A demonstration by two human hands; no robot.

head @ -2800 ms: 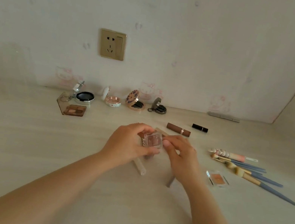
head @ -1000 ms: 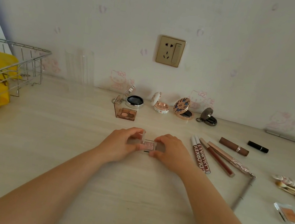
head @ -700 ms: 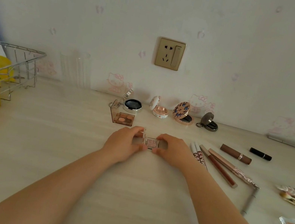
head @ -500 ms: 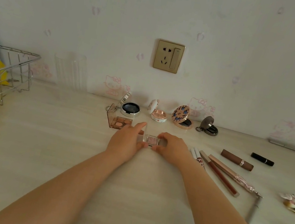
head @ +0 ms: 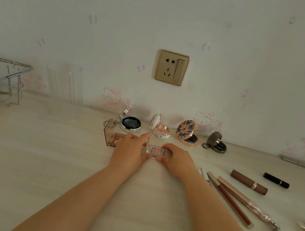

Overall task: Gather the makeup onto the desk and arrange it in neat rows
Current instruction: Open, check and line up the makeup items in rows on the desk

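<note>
Near the middle of the pale wooden desk (head: 36, 166), a small clear eyeshadow case (head: 155, 150) with a pink glittery pan sits flat between both hands, its clear lid standing up at its left edge. The left hand (head: 131, 152) curls against the case's left side, thumb tip touching the front left corner and index finger (head: 145, 136) stretched out past the raised lid toward the wall. The right hand (head: 177, 159) cups the right side, its thumb tip at the front right corner and its fingers bent over the far right edge, so the case is pinched lightly from both sides (whether it is lifted at all I cannot tell). Just left of the left hand stands a brown tinted palette (head: 112, 136), partly hidden by the knuckles. Behind the hands, along the wall, four open compacts form a row: a black one (head: 130, 123), a pink one (head: 162, 131), a blue-patterned one (head: 186, 132) and a dark grey one (head: 217, 143). Lip pencils (head: 234, 203) and a brown lipstick (head: 249, 182) lie to the right, well apart from the case.
</note>
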